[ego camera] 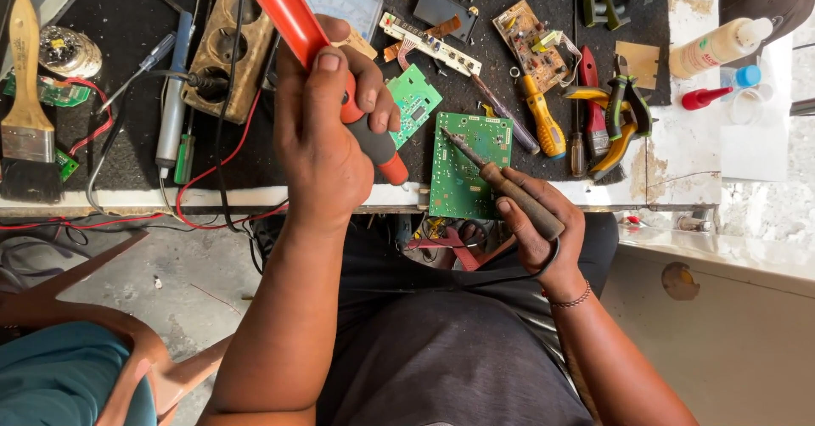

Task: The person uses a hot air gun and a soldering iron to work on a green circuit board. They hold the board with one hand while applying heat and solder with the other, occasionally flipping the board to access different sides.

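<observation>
My left hand (327, 120) grips a red desoldering pump (289, 10) with a grey and orange grip, held up over the bench edge, thumb on its side. My right hand (539, 222) holds a brown-handled soldering iron (509, 190), its tip resting on a green circuit board (465, 165) that lies at the front edge of the bench. A smaller green board (416, 99) lies just behind, between the two hands.
The black mat (127, 27) carries a paintbrush (25, 103), a brown socket strip (229, 48), a tan board (533, 44), a yellow-handled screwdriver (543, 125), pliers (624, 125), a white bottle (720, 46) and red wires (212, 171). An orange chair (102, 324) stands at lower left.
</observation>
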